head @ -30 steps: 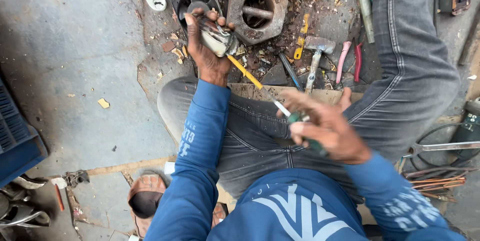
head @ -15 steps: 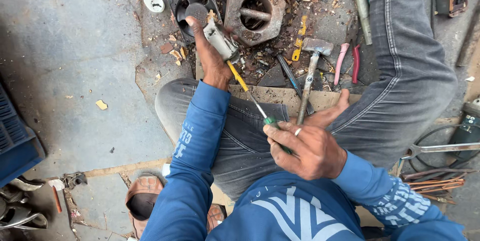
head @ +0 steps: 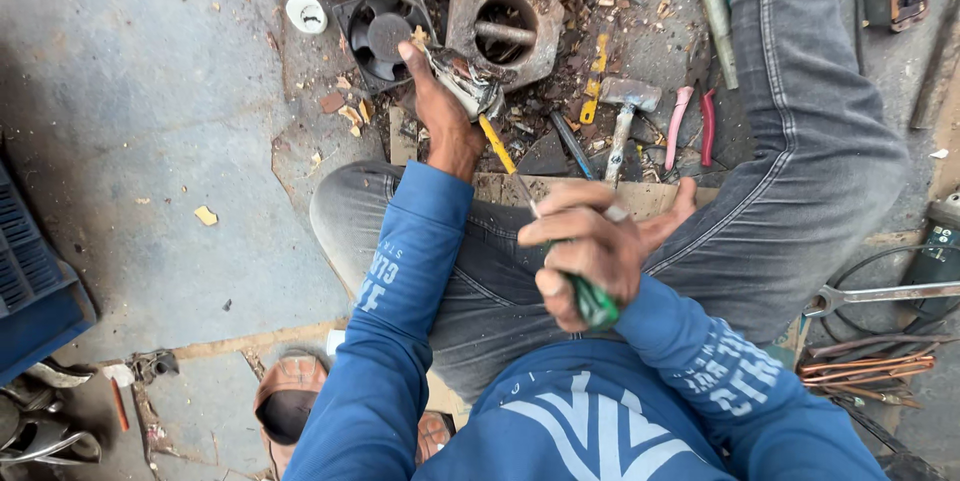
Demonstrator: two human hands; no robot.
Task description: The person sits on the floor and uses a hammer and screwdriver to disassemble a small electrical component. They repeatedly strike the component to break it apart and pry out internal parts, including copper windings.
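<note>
Now, your left hand (head: 440,106): fingers clamped on a small metal part (head: 468,83), its shape half hidden.
Right hand (head: 590,246): fist closed round the green-handled screwdriver (head: 545,226), handle mostly covered.

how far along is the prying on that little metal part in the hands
Done: a black fan and a metal housing lie stripped among debris on the floor. In hand: the left hand grips a small metal part, and the right hand holds a green-handled screwdriver with its tip against that part. Left: the part looks in one piece, not opened yet.

Green-handled screwdriver (head: 560,241) slanting into gripped metal part (head: 465,81)
</note>
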